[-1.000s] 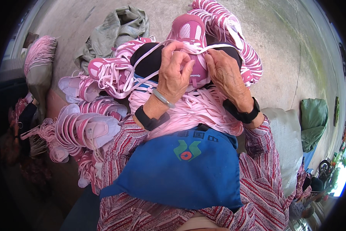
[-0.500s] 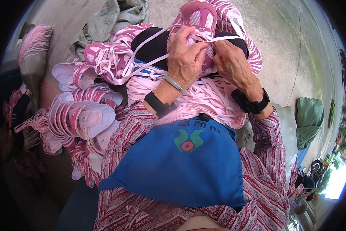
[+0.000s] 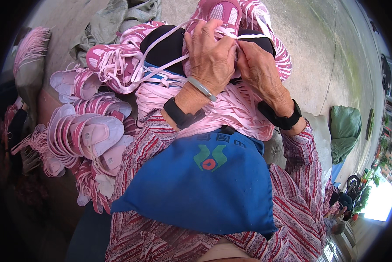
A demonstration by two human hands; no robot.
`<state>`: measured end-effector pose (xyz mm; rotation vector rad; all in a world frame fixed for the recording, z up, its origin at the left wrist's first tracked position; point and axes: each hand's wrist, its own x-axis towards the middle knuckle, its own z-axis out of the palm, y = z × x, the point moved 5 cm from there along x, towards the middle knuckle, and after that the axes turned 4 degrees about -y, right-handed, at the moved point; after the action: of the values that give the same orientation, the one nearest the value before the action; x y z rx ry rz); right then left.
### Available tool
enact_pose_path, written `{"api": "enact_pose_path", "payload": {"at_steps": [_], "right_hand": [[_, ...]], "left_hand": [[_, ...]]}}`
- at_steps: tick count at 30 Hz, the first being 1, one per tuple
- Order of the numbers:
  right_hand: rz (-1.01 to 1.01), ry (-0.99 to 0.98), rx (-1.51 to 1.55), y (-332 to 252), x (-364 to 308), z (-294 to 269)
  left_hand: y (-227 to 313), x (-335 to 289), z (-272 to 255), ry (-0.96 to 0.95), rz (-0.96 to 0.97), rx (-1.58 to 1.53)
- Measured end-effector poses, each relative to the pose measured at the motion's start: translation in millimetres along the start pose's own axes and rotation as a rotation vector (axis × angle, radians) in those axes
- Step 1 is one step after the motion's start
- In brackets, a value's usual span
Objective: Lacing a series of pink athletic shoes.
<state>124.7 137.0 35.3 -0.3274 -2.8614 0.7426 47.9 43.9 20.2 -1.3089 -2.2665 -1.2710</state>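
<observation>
Head view: I locate the pink shoe (image 3: pixel 218 12) between two black-clad knees (image 3: pixel 163 46), toe pointing away from the wearer. The left hand (image 3: pixel 211 56) covers the lacing area with fingers curled; whether they grip lace or only brace the upper, I cannot tell. The right hand (image 3: pixel 262 70) appears to pinch the pale lace (image 3: pixel 253 36) between thumb and forefinger at the shoe's right side.

Progress, as I judge it: lacing is partly complete. Strands cross near the toe; the eyelets under the hands are hidden and probably include those remaining. A slack loop over the left knee presumably must be drawn through.

Surroundings: a bundle of pink laces (image 3: pixel 159 99) lies on the lap above the blue apron (image 3: pixel 196 187). Just left, a second shoe (image 3: pixel 111 65) trails loose laces, a possible snag for the loop. Nested uppers (image 3: pixel 98 133) are stacked lower left.
</observation>
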Motion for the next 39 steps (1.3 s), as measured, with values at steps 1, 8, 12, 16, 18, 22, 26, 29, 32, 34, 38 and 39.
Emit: {"api": "enact_pose_path", "payload": {"at_steps": [1,8,12,16,18,22,26,29,32,34,38,39], "right_hand": [[0.001,0.017,-0.002,-2,0,-2],[-0.194,0.148,-0.28,-24,-9,-14],[-0.372,0.112,-0.321,-40,17,-6],[-0.36,0.104,-0.005,-83,32,-33],[-0.37,-0.087,0.368,-112,13,-45],[-0.277,-0.294,0.564,-116,-7,-23],[0.035,0.047,0.248,-45,12,12],[-0.067,0.182,0.022,-37,17,25],[0.026,0.222,0.015,-40,23,26],[0.043,0.249,0.022,-45,26,23],[0.019,0.293,-0.027,-48,25,27],[0.008,0.268,-0.053,-47,25,31]], "left_hand": [[0,1,0,-0.01,0.005,0.02],[-19,-4,-21,-0.073,-0.111,-0.314],[-21,-6,-32,-0.054,-0.06,-0.365],[-29,-13,-38,0.017,-0.09,-0.4],[-34,-18,-40,-0.007,-0.107,-0.375],[-37,-16,-46,-0.039,-0.055,-0.242],[-34,-8,-51,-0.084,-0.085,-0.14],[-36,-3,-56,-0.04,-0.148,-0.121],[-37,-1,-50,-0.166,-0.139,-0.041],[-43,-2,-45,-0.255,-0.179,0.008],[-48,3,-47,-0.266,-0.143,0.008],[-49,5,-47,-0.263,-0.124,-0.015]]}}
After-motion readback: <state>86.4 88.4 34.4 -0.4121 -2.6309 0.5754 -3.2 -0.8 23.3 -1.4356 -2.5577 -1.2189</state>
